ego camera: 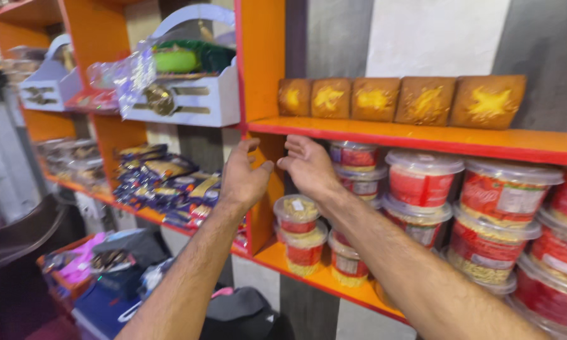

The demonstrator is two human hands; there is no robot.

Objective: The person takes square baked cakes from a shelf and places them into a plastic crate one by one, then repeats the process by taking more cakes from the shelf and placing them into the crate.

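Note:
Both my arms reach up toward an orange shelf unit. My left hand (243, 175) is open, fingers spread, in front of the orange upright panel (260, 63). My right hand (308, 165) is open too, palm toward the left hand, just below the upper orange shelf (422, 137). Neither hand holds anything. Right below them stand small clear tubs with red labels (299, 217), stacked in twos on the lower shelf (277, 255). Larger red-labelled tubs (422, 179) fill the shelf to the right.
A row of brown square cakes in wrappers (374, 99) stands on the upper shelf. Left of the panel sit grey gift baskets (189, 94) and a shelf of dark snack packets (164, 186). Bags and boxes (113, 264) lie on the floor at lower left.

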